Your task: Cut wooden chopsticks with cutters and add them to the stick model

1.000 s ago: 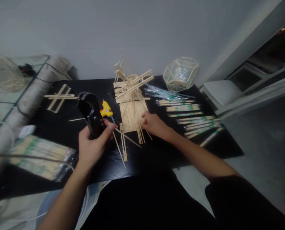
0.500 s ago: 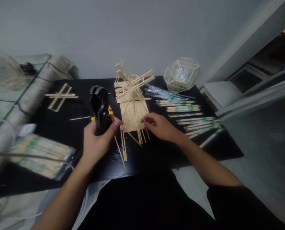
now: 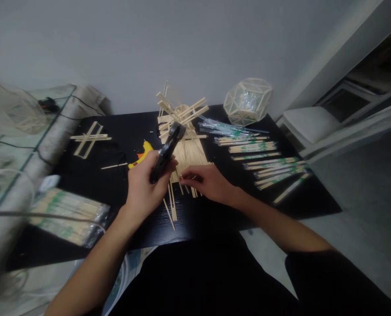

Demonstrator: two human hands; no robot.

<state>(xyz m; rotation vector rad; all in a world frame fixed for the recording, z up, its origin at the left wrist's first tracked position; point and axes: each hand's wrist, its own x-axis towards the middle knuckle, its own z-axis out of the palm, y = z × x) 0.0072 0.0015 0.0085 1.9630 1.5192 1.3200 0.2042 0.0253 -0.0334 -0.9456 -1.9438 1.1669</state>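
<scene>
My left hand (image 3: 145,182) is closed around a pair of black pliers (image 3: 168,151), whose jaws point up and away from me. The fingertips of my right hand (image 3: 210,182) are pinched together on a thin wooden stick (image 3: 181,188), just right of my left hand. Under and beyond both hands lies a flat panel of wooden sticks (image 3: 193,153) laid side by side. Several loose sticks (image 3: 173,206) stick out from its near edge. Behind the panel stands a wooden-stick structure with crossed blades (image 3: 195,109). My fingers hide part of the panel.
A yellow glue gun (image 3: 144,153) lies left of my left hand. A crossed stick frame (image 3: 90,138) is at the far left of the black table (image 3: 208,224). Wrapped chopsticks (image 3: 252,149) line the right; a larger pack (image 3: 66,215) sits at left. A faceted stick frame (image 3: 248,103) stands behind.
My left hand and the pliers have moved right, over the panel's left side, and the pliers now tilt right. My right hand has moved left, close to it. More of the glue gun shows.
</scene>
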